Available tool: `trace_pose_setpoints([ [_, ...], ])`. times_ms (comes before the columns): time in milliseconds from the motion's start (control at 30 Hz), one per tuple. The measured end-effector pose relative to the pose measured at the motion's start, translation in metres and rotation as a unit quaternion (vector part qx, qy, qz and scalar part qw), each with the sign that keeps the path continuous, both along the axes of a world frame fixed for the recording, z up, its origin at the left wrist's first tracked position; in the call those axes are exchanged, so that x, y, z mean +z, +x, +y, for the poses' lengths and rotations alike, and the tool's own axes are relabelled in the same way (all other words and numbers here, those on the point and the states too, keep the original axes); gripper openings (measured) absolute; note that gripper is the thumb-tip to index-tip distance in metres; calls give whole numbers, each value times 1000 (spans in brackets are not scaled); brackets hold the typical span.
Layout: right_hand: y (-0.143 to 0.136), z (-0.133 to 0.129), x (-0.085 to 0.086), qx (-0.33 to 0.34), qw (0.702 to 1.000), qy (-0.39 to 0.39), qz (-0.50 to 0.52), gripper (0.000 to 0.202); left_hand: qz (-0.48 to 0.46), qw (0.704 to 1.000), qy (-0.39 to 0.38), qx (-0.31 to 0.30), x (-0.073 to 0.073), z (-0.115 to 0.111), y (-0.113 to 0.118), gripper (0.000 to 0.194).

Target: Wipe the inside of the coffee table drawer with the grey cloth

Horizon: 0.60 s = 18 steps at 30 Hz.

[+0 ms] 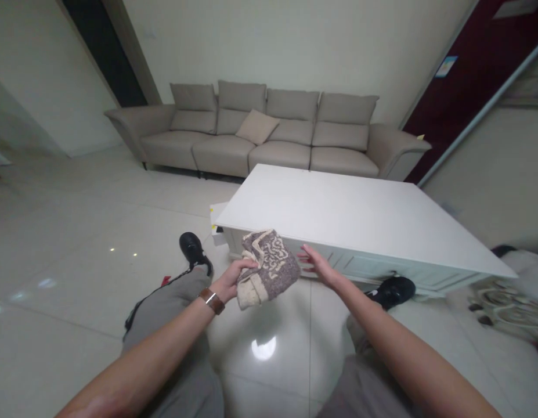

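My left hand point(234, 277), with a brown-strapped watch point(212, 301) at the wrist, grips the left edge of a folded towel point(275, 264). The towel is purplish-brown with a cream swirl pattern and a cream border, and it is held in the air before the near side of a white table point(338, 203). Its layers are folded over each other, and part of the left hand's fingers is hidden beneath it. Just right of the towel, my right hand point(317, 266) is open, its fingers apart and pointing toward the cloth. It holds nothing.
Beyond the table, a long beige sofa point(225, 154) with a loose cushion point(257, 126) stands against the wall. A white box point(216, 223) sits by the table's left end. My shoes point(192, 249) are on the glossy tiled floor point(98, 232). A patterned item point(512, 302) lies at right.
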State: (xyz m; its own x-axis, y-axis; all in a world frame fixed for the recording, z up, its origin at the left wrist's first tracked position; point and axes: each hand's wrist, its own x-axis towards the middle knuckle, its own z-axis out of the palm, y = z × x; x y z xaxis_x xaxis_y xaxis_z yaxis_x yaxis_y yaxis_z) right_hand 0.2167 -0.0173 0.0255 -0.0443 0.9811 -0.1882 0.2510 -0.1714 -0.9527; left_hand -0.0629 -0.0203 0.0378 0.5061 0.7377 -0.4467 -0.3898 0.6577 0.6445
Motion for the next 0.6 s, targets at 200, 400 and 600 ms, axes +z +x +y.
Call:
trace_pose_setpoints([
  [200,-35,-65,55,-15,976,-42,211,58,-74,995,47,-51,24,-28,25,40],
  [400,-20,-101,109,0,986,161,41,72,41,986,159,26,61,-74,41,84],
  [600,-11,-122,165,39,962,267,-47,75,111,971,191,93,81,-85,60,68],
])
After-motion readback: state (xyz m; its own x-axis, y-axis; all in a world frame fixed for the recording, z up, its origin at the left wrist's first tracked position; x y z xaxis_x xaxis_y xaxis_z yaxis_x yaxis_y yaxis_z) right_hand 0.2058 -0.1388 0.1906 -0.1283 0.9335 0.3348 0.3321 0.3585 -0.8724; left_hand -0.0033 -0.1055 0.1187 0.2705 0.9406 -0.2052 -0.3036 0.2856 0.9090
